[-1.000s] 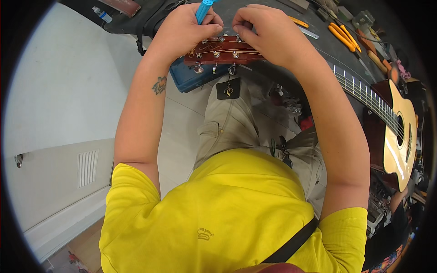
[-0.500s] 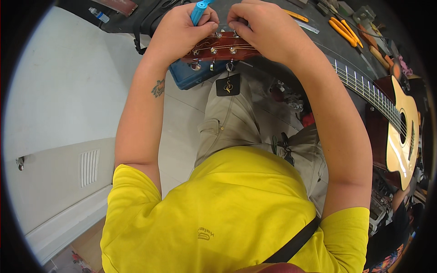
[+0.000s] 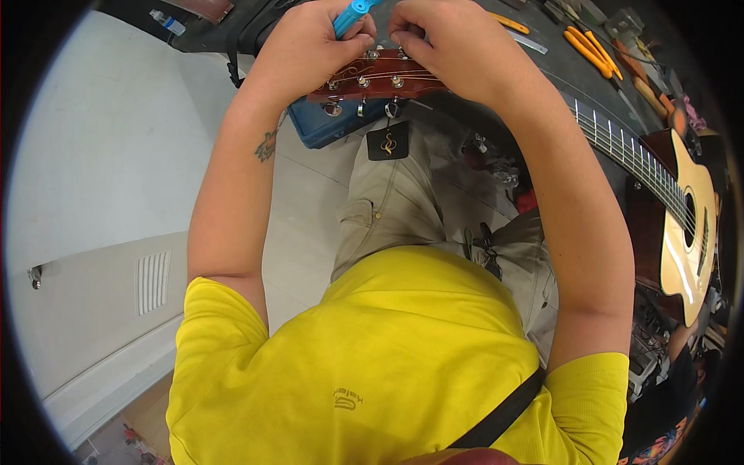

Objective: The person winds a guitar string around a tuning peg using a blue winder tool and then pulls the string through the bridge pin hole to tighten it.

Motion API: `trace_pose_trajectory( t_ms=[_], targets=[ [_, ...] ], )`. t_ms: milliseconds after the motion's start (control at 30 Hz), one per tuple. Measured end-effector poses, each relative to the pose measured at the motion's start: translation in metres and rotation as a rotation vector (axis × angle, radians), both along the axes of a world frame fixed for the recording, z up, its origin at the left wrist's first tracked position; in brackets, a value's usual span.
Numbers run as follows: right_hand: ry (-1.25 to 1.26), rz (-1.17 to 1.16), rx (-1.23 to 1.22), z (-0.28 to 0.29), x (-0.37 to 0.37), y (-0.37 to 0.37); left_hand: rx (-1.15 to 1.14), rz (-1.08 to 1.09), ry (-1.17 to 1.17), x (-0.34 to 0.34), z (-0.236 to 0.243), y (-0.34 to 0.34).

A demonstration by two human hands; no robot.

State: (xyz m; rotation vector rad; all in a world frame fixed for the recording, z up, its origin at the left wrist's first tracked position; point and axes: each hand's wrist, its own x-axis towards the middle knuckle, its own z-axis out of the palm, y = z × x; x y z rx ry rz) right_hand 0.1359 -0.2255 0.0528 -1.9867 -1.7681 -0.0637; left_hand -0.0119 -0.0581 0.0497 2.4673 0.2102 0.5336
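Observation:
At the top of the view, my left hand [image 3: 314,39] is closed round a blue string winder [image 3: 353,17]. Its far end is cut off by the picture's edge. Below my fingers lies the reddish-brown headstock [image 3: 341,90] of an acoustic guitar, with metal tuning pegs and loose curled string ends. My right hand [image 3: 449,43] is curled, thumb against fingers, over the headstock's far edge; whatever it pinches is hidden. The fretted neck [image 3: 612,138] emerges beyond my right forearm and leads to the pale guitar body [image 3: 690,267]. A black square tag [image 3: 387,142] dangles from a tuning peg.
Orange-handled pliers [image 3: 587,53], an orange-handled tool [image 3: 511,23] and a metal ruler [image 3: 529,43] lie on the dark bench. A blue case [image 3: 322,133] is below the headstock. A small bottle [image 3: 167,22] sits at upper left. Another person's arm [image 3: 682,339] shows at right.
The blue string winder has shifted slightly right and tilted further over with my left hand. My left forearm has swung a little left. My right hand is nearly still.

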Motion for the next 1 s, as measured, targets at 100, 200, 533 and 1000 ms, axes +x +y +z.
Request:
trace_pose_trajectory(
  t_ms=[100,200,533,1000],
  targets=[
    [0.017,-0.009,-0.004,0.000,0.000,0.000,-0.037,0.005,-0.008,0.000,0.000,-0.003],
    [0.028,-0.015,-0.025,0.002,-0.002,-0.001,-0.022,0.023,0.048,0.000,0.005,-0.006],
    [0.032,-0.020,0.002,0.002,-0.002,-0.002,0.200,-0.056,-0.009,0.001,0.006,-0.007],
    [0.057,0.016,-0.019,0.002,-0.002,-0.002,0.209,-0.050,-0.026,-0.002,0.006,-0.010]
  ],
)
